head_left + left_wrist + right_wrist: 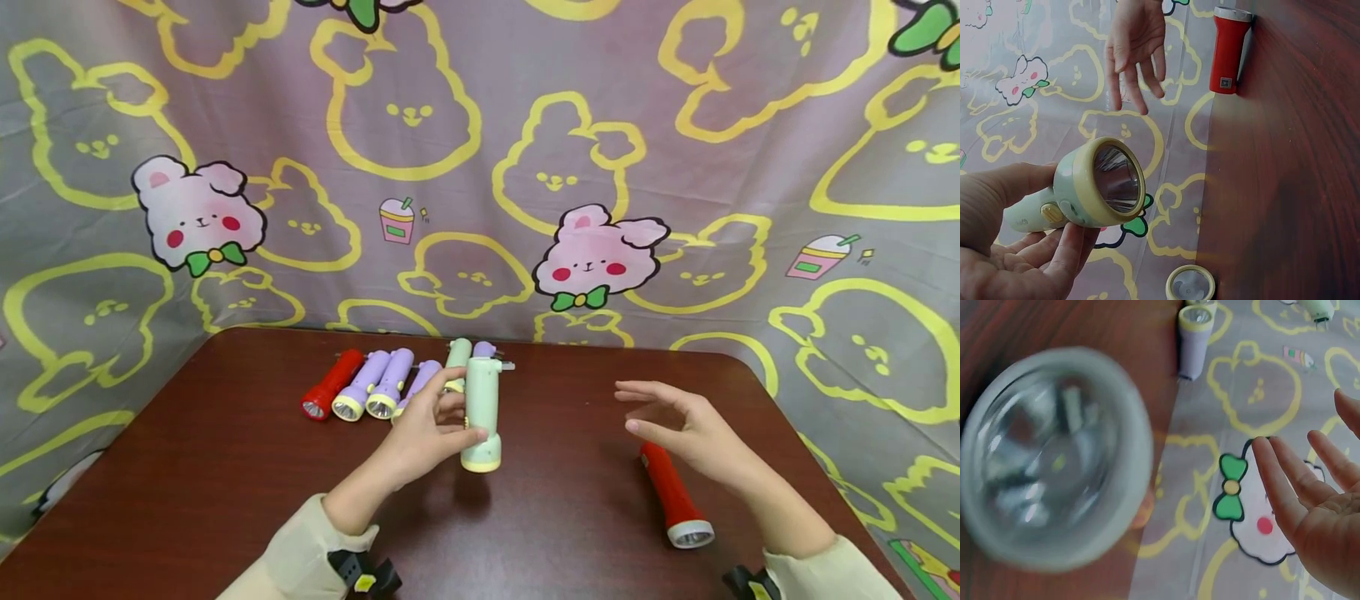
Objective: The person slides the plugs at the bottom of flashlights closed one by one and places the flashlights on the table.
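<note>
The left hand (423, 429) gripped a pale green flashlight (483, 400) low on its body, thumb on one side and fingers round the other. That flashlight was held nearly upright above the surface (555, 517), its yellow-rimmed lens end down and its metal prongs (508, 366) jutting sideways at the top; the left wrist view showed a yellow switch (1054, 212) on its barrel. To the right of the green flashlight, well apart from it, the right hand (701, 429) held nothing, its fingers loosely extended and the thumb set apart. Near that hand, right of the green flashlight and nearer the person, lay a white-rimmed red flashlight (666, 487). Beyond the green flashlight and mostly to its left stretched a row: an all-red flashlight (339, 377), three lilac flashlights (396, 375), one partly hidden by the left hand, then a second green flashlight (458, 353) and, just behind the held one, another lilac flashlight (483, 349). A printed curtain (465, 208) hung behind everything. The step in hand seemed to be carrying the green flashlight, though its direction could not be told. The next move probably called for a steady grip, prongs kept clear of the neighbours, and a controlled lowering or a handover to the free hand.
</note>
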Available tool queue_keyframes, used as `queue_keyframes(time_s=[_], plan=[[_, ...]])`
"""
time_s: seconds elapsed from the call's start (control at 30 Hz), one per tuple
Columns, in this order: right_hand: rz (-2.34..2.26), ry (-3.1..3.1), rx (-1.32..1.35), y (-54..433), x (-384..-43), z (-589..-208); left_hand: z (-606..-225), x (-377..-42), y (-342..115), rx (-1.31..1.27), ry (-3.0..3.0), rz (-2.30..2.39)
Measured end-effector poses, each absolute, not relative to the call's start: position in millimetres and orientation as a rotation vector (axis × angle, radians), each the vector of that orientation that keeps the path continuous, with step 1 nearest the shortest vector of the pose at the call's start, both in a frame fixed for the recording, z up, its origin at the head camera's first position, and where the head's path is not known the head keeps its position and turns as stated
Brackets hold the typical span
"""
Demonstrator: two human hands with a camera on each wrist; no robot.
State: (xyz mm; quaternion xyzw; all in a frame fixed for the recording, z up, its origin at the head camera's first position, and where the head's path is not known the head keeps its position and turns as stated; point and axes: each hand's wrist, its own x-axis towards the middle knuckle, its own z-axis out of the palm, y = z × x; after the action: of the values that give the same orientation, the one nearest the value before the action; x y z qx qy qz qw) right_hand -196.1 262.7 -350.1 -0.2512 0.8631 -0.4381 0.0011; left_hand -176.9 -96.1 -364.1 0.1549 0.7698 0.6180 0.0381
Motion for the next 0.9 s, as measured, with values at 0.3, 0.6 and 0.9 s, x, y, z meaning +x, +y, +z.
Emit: queue_keyframes(time_s=[0.3,0.6,0.9], plan=[[-1.449,2.618,-0.801,228.5,-199.2,-340.5,-366.3,-175.9,-93.1,0.52,2.333,1.928],[-1.506,2.559,-0.884,202.3,-203.7,-338.8,-365.2,-174.3,-88.7,0.528,2.327,1.93],[-1.575,2.468,-0.916,180.7,-204.7,-338.8,-363.8,-173.8,-82.9,0.567,2.327,1.918]])
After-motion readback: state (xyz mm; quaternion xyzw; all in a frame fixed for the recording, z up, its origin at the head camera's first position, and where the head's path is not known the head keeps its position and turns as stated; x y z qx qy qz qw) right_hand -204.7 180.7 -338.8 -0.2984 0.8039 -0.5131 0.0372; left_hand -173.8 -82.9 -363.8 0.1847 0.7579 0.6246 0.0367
